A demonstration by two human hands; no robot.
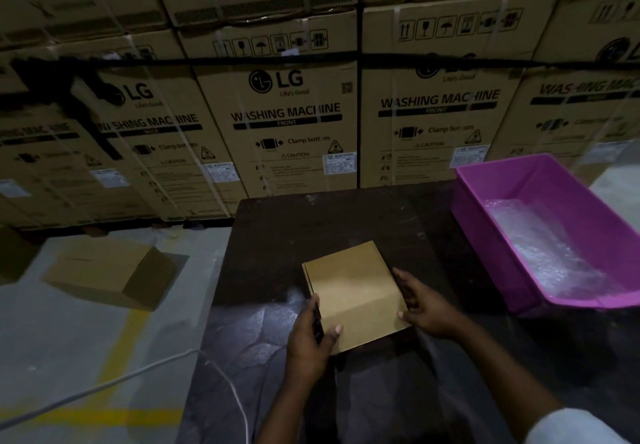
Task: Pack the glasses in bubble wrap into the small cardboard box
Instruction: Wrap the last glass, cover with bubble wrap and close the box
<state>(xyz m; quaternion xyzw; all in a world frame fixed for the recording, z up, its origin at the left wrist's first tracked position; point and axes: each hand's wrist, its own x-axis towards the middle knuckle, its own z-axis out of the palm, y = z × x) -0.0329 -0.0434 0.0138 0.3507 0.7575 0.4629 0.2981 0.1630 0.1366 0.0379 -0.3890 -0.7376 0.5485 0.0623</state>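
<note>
Brown box: the small cardboard box lies on the dark table, near the front edge. Its lid is down flat, so what is inside is hidden.
Left hand: the left hand holds the box's near left corner. The thumb lies on top of the lid and the fingers curl round the left side.
Right hand: the right hand holds the box's right side. The thumb touches the near right edge and the fingers lie along the side wall, bent round it.
Pink tub: a pink plastic tub stands on the right part of the table, well apart from the box. It is open on top.
In the tub: shiny bubble wrap lies on the tub's bottom (the glasses cannot be made out in it).
Floor box: another cardboard box lies on the grey floor to the left of the table, with one end open.
Floor marks: a yellow line is painted on the floor, and a white cord runs across it up to the table.
Behind: big washing machine cartons are stacked like a wall just past the table's far edge.
Light: the place is dim.
</note>
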